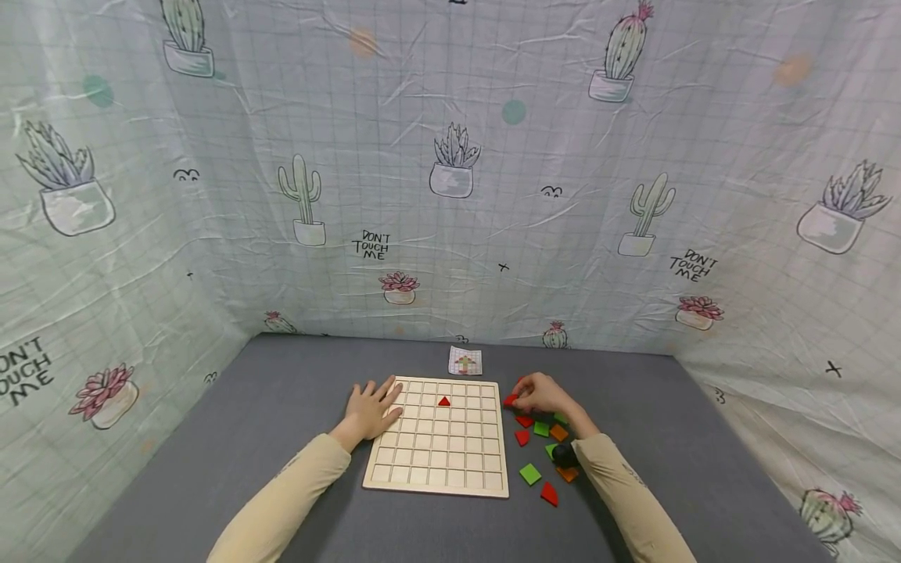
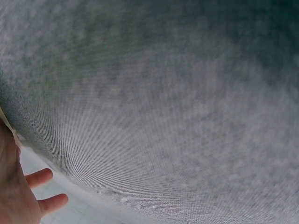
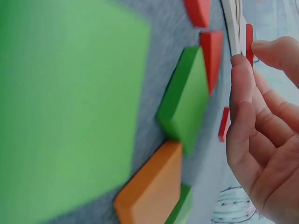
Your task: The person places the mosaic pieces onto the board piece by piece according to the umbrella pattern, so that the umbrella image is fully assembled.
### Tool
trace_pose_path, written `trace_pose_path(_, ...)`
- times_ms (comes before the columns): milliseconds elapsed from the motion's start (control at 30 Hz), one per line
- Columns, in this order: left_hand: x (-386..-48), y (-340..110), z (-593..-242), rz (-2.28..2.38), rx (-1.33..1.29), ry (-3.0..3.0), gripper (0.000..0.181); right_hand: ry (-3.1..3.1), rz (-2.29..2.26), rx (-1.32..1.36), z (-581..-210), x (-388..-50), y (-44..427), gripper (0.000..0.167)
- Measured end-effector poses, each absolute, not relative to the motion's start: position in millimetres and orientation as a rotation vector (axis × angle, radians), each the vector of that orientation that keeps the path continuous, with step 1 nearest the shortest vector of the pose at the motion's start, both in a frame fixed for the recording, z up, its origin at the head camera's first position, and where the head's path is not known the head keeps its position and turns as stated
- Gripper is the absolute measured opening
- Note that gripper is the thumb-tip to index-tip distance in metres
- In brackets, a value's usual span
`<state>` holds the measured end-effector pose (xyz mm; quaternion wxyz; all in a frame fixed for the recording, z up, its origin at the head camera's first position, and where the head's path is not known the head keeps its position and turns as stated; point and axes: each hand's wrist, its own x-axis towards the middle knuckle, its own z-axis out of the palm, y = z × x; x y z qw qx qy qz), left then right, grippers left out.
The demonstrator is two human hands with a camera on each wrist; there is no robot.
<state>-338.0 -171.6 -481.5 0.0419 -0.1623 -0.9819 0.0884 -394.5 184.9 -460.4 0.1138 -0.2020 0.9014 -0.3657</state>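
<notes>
A pale wooden grid board (image 1: 429, 457) lies on the grey table, with one red triangle (image 1: 444, 401) in a cell near its far side. My left hand (image 1: 369, 410) rests, fingers spread, on the board's upper left edge. In the left wrist view only part of that hand (image 2: 21, 200) shows. Just right of the board's far corner, my right hand (image 1: 540, 393) holds a red piece (image 1: 510, 400). The right wrist view shows this flat red piece (image 3: 249, 44) pinched between thumb and finger; its full outline is hidden.
Right of the board lie several loose pieces, among them a green square (image 1: 530, 474), a red curved-edged piece (image 1: 550, 493) and an orange piece (image 1: 558, 432). Behind the board is a small pattern card (image 1: 465, 361). A cactus-print curtain (image 1: 450, 258) surrounds the table.
</notes>
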Motion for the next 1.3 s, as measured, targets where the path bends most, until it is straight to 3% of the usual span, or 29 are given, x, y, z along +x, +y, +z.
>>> trace_pose_path(1033,-338,-172,-481,0.275,-0.495,-3.017,0.054,2.319,-1.311,-0.731,-451,-375,103,0.025)
trace_pose_path(1300,-338,-171,-482,0.304,-0.480,-3.017,0.055,2.369,-1.276,-0.753,-458,-373,80,0.013)
